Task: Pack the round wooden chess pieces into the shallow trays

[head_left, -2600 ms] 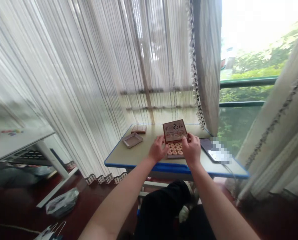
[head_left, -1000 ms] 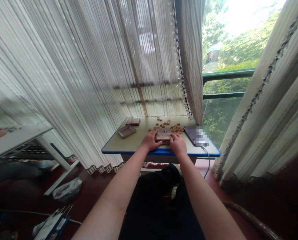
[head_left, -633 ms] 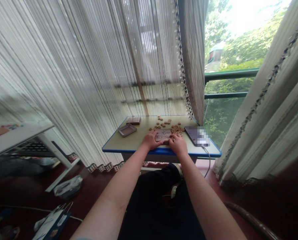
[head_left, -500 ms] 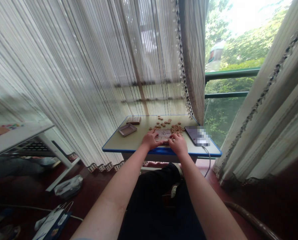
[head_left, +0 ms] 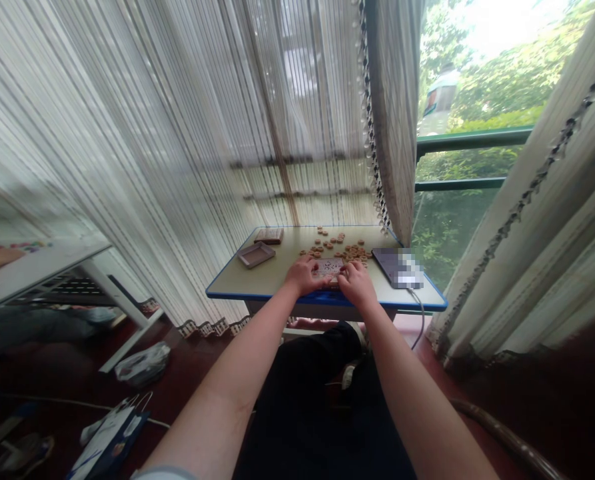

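Observation:
A small wooden game box with a printed lid lies near the front edge of a blue-rimmed table. My left hand grips its left side with curled fingers. My right hand grips its right side the same way. Several round wooden pieces lie scattered on the table just beyond the box.
A shallow tray and a flat wooden box sit at the table's left back. A dark phone with a cable lies at the right. Sheer curtains hang behind. Bags lie on the floor at left, beside another table.
The box was open with pieces inside; now it lies closed under both hands and the pieces are scattered on the table. In the last second the hands have barely shifted.

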`<action>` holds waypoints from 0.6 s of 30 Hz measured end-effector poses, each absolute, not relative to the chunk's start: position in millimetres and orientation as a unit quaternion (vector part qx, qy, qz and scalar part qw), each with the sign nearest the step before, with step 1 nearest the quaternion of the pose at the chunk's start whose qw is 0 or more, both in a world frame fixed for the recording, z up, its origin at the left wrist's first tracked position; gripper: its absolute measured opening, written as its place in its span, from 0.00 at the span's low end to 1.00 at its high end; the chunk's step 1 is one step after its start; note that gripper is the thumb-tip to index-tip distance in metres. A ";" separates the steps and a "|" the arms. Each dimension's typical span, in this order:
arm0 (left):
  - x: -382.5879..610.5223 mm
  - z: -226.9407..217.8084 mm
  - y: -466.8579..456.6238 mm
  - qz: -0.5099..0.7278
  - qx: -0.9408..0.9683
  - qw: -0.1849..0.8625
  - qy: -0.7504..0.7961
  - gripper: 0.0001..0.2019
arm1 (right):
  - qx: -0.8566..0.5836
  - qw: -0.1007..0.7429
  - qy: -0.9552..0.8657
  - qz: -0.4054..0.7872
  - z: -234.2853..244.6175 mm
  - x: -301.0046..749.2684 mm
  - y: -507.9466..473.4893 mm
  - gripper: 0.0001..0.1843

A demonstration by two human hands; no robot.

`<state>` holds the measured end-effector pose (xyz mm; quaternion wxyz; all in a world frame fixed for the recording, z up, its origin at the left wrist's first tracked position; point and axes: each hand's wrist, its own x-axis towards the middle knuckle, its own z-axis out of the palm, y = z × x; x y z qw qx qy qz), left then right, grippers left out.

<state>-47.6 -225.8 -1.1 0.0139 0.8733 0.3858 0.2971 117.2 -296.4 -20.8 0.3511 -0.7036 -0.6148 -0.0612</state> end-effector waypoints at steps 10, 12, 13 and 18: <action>-45.9 -8.4 -209.3 0.272 0.886 0.099 0.363 0.32 | -0.721 0.275 -0.636 0.011 -18.6 118.0 -287.5 0.26; -45.8 -7.5 -210.5 0.274 0.885 0.101 0.363 0.32 | -0.723 0.272 -0.635 0.013 -17.9 117.8 -288.6 0.26; -45.8 -7.1 -211.1 0.276 0.885 0.100 0.361 0.32 | -0.724 0.271 -0.634 0.016 -17.7 117.7 -289.0 0.26; -46.8 -8.1 -214.0 0.291 0.886 0.089 0.350 0.31 | -0.715 0.268 -0.645 0.026 -18.4 120.1 -289.7 0.25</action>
